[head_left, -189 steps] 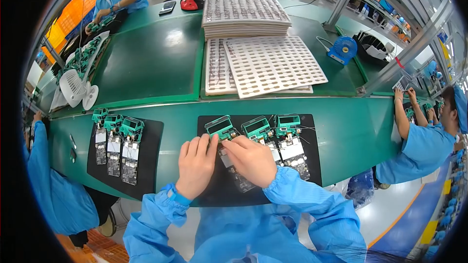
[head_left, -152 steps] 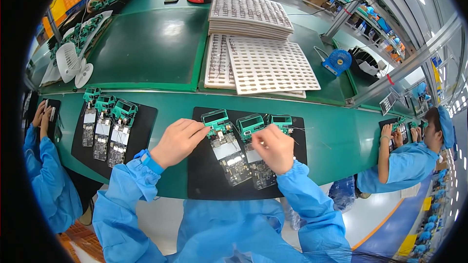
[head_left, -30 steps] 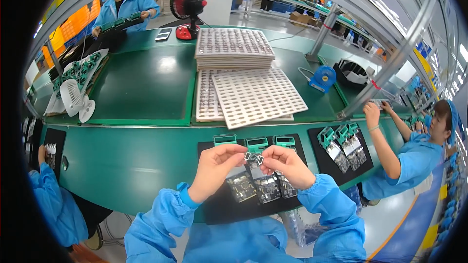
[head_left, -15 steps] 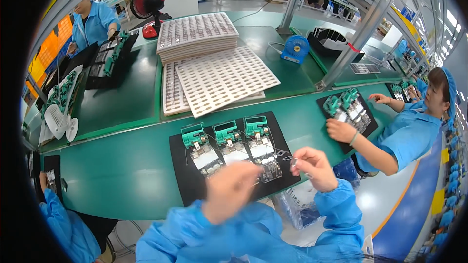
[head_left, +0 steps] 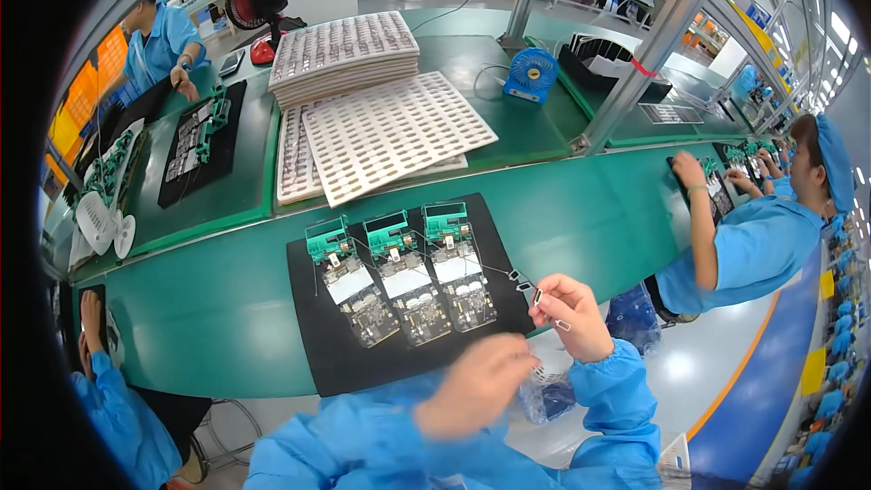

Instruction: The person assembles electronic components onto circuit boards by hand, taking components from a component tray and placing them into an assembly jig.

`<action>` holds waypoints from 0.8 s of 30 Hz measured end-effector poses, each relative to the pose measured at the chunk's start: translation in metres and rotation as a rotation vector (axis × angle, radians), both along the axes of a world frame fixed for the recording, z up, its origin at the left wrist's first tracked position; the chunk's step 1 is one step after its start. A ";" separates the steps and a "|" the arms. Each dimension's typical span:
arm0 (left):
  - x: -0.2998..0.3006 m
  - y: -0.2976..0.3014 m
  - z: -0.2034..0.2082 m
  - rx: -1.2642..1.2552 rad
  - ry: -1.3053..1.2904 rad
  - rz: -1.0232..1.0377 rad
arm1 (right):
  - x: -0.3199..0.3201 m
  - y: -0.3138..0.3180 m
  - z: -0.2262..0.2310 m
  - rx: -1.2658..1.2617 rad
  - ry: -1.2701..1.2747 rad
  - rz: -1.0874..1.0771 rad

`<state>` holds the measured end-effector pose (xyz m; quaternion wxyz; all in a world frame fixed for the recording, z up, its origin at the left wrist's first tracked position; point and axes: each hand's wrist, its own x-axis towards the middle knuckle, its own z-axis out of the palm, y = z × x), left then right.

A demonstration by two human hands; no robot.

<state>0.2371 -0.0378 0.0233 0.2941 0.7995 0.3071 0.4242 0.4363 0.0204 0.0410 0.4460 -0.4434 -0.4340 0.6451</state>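
Observation:
Three circuit boards (head_left: 420,307) lie side by side on a black mat (head_left: 318,345), each with a green plastic holder (head_left: 445,217) at its far end. Thin wires run from the holders across the boards. Just right of the mat, my right hand (head_left: 577,322) is closed on several small dark-rimmed rectangular frames (head_left: 538,297), some of which stick out past the fingers. My left hand (head_left: 481,383) hovers at the mat's near edge, beside the right one. Motion smears its fingers, so whether it holds anything is not visible.
Beyond the mat stand stacked white trays (head_left: 345,59), with a loose tray (head_left: 399,141) laid askew in front. A small blue fan (head_left: 532,74) and a metal post (head_left: 626,82) are farther right. A co-worker (head_left: 753,236) sits at the right, another person's hands (head_left: 91,318) at the left.
My left hand has moved right and toward me, off the boards. The right hand still grips the small frames. At the right, the co-worker's mat with boards has shifted farther away along the bench.

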 end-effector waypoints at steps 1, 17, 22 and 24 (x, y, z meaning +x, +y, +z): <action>-0.012 0.010 0.019 -0.052 -0.044 0.100 | -0.001 0.001 -0.004 -0.015 0.030 0.029; -0.093 0.106 0.034 -0.489 -0.209 0.167 | -0.068 0.050 -0.008 0.059 -0.020 0.289; -0.104 0.140 0.022 -0.717 -0.258 0.210 | -0.089 0.068 -0.022 0.341 -0.361 0.116; -0.107 0.149 0.018 -0.674 -0.215 0.207 | -0.094 0.071 -0.022 0.416 -0.393 0.050</action>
